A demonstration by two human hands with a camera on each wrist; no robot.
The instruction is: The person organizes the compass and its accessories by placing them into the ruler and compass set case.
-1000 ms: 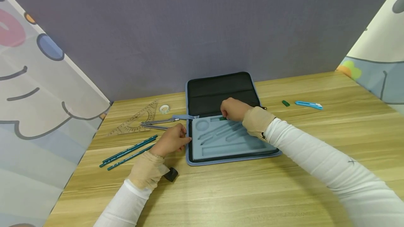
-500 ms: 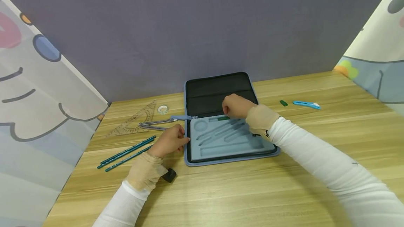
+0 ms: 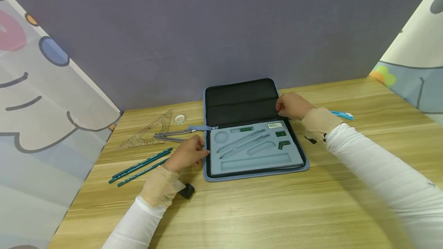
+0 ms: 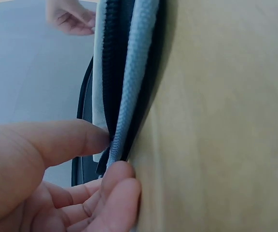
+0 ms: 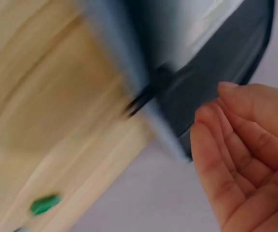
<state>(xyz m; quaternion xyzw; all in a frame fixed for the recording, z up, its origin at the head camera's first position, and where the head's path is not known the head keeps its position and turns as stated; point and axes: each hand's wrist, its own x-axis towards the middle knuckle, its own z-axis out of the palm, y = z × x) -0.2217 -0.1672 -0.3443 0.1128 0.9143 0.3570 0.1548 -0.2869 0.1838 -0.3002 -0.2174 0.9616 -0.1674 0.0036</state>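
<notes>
An unzipped case (image 3: 225, 105) lies open, its black lid back and a light blue tray (image 3: 216, 164) with shaped slots in front. My left hand (image 3: 187, 153) pinches the case's left edge between thumb and fingers; the left wrist view shows the zipper tape and blue piping (image 4: 134, 72) there. My right hand (image 3: 294, 105) is over the lid's right edge, fingers loosely curled around nothing. Tray slots hold a small white label-marked block (image 3: 275, 125), a green strip (image 3: 246, 129) and two dark green pieces, one square (image 3: 280, 133) and one bent (image 3: 284, 143).
Left of the case lie a clear set square (image 3: 133, 141), a roll of tape (image 3: 180, 118), a metal compass (image 3: 174, 133) and several green pencils (image 3: 142, 164). On the right are a blue utility knife (image 3: 342, 115) and a small green piece (image 5: 46, 204). A grey panel stands behind.
My right hand has moved right, from over the tray's back to the lid's right edge, uncovering the white block and green pieces in their slots. The left hand stays at the case's edge.
</notes>
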